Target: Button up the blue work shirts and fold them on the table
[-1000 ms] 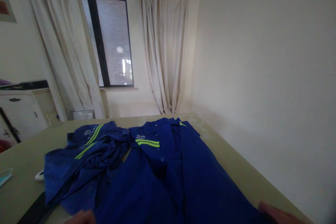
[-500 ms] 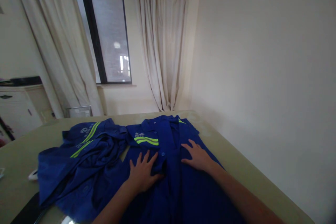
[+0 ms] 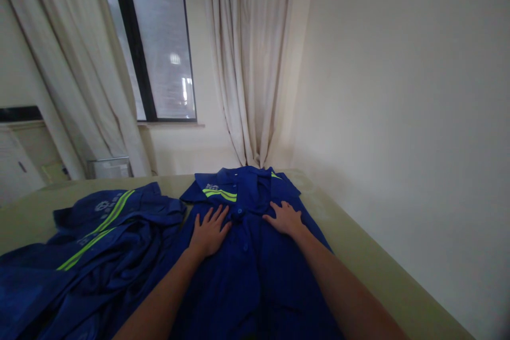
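Note:
A blue work jacket (image 3: pixel 247 255) with yellow-green reflective stripes lies spread front side up, its collar toward the window. My left hand (image 3: pixel 209 231) rests flat on the chest below the stripe, fingers spread. On the other front panel lies my right hand (image 3: pixel 285 218), its fingers apart and somewhat bent, touching the cloth near the opening. Buttons show down the middle. To the left is a second blue work garment (image 3: pixel 119 255), crumpled, with a printed logo and two stripes.
Both garments lie on a greenish-beige surface (image 3: pixel 358 255). A bare wall (image 3: pixel 410 117) borders it on the right. Behind stand a window (image 3: pixel 159 42) and long curtains (image 3: pixel 251 64). A framed panel (image 3: pixel 109 168) leans near the left curtain, and a white cabinet (image 3: pixel 18 164) is farther left.
Both hands have shifted up the jacket toward the collar. The gap down its front has narrowed near the hands. The view has moved, so the second garment sits farther left.

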Motion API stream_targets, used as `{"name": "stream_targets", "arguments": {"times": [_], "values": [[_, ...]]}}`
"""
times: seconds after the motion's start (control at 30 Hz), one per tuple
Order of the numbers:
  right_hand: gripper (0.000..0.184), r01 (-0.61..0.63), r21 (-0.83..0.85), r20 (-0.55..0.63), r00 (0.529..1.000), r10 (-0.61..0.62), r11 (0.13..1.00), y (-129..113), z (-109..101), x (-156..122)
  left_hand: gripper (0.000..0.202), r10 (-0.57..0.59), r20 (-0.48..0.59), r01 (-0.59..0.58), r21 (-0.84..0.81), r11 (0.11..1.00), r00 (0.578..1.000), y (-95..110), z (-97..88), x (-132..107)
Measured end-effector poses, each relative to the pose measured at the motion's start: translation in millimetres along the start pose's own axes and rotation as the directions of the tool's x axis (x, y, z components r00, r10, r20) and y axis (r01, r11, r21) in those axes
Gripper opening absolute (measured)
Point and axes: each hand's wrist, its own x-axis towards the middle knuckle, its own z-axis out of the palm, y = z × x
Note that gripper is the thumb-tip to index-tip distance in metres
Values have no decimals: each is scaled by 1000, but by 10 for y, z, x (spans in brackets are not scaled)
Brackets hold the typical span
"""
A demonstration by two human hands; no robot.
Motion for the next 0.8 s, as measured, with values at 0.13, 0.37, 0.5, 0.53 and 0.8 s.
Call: {"name": "stream_targets", "arguments": {"times": [0.13, 0.37, 0.5, 0.53, 0.8], "values": [[74, -42, -14, -14, 999, 42, 999, -10, 7, 116, 51, -72, -79, 69, -40, 997, 994, -23, 32, -25], [51, -51, 14, -126, 991, 52, 999, -165, -68, -156, 57, -198, -115, 186, -104, 977, 973, 0, -78, -462], [35, 107, 61, -173, 980, -95, 992, -210, -118, -640, 66, -133, -39, 124, -184, 975, 990, 91, -164, -880], [30, 145, 87, -188, 974, -127, 986, -206, -100, -799, 72, -132, -18, 126, -197, 972, 991, 154, -192, -1001], [37, 301, 121, -189, 942, -276, 946, -243, 189, -1804, 89, 171, 191, -122, -242, 962, 967, 1078, -411, -1584]]}}
